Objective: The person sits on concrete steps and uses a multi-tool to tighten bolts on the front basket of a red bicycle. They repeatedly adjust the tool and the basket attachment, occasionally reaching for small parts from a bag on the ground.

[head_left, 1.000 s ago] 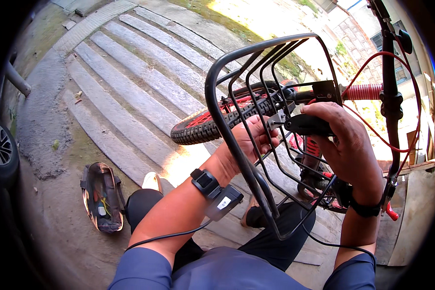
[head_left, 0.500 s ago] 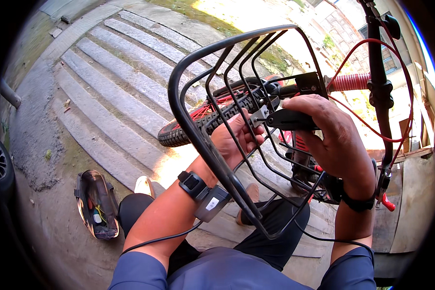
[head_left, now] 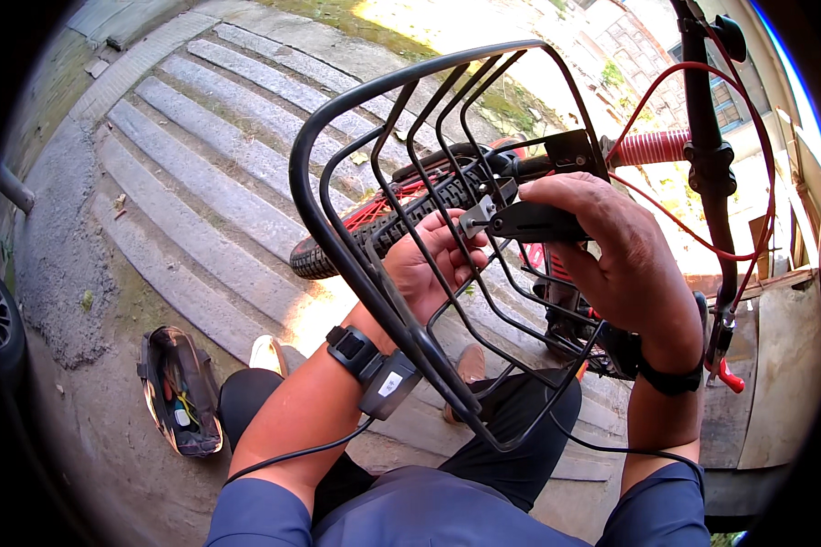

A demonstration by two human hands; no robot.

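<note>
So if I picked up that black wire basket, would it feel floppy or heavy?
Probably stiff: the basket has a crisp, curved frame without sagging. It's likely light for its bulk, being mostly open gaps. It might feel slick, since its coating looks smooth.

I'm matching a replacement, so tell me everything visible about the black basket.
The black basket is an open cage of slim, bent, metal-looking bars with a thicker, rounded rim. It is tilted in mid-view, partly hiding the red-spoked bike wheel. Bars cross in front of the left hand; whether they touch is hard to tell.
</note>
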